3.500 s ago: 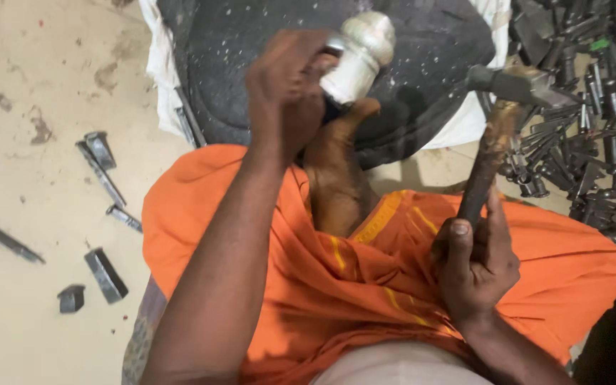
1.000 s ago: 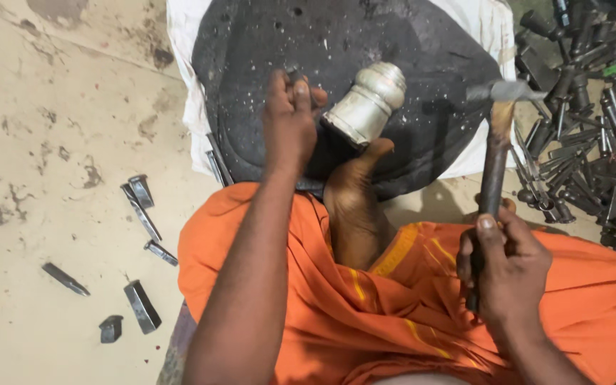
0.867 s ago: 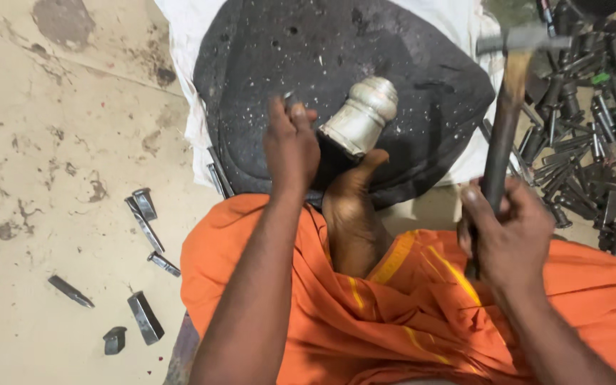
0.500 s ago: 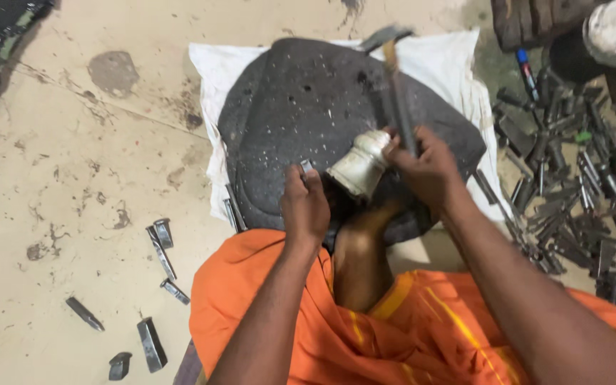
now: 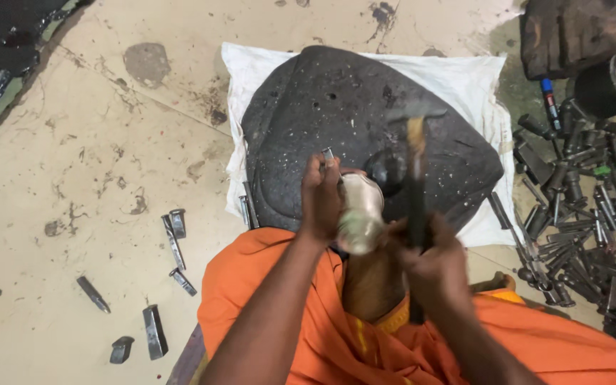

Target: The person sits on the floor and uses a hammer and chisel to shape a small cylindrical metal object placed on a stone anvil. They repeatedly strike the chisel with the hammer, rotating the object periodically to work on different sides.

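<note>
My left hand pinches thin metal punch against small silvery metal vessel, resting at near edge of dark rounded stone slab on white cloth. My right hand clamped round wooden-handled hammer, now swung down over vessel from raised position beside; head blurred, probably mid-strike. Means punching under way. Loose dark metal punches piled to right.

Shiny metal vessel; rough matt black slab; white cloth; orange cloth garment.
</note>
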